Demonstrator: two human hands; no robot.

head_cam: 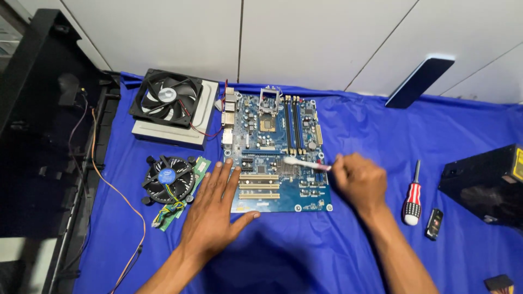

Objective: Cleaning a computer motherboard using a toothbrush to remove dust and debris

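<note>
A blue computer motherboard (275,147) lies flat on a blue cloth (370,136). My left hand (215,209) rests flat with fingers spread on the cloth, its fingertips touching the board's lower left edge. My right hand (357,182) is closed around a white toothbrush (305,163), whose head lies over the small silver heatsink near the middle of the board. The processor socket near the board's top stands with its metal frame raised.
A round processor cooler (169,179) lies on a green memory stick at left. A black case fan (166,98) sits on a grey drive box behind it. A red-and-white screwdriver (413,196), a small black device (434,223) and a black power supply (487,182) lie at right.
</note>
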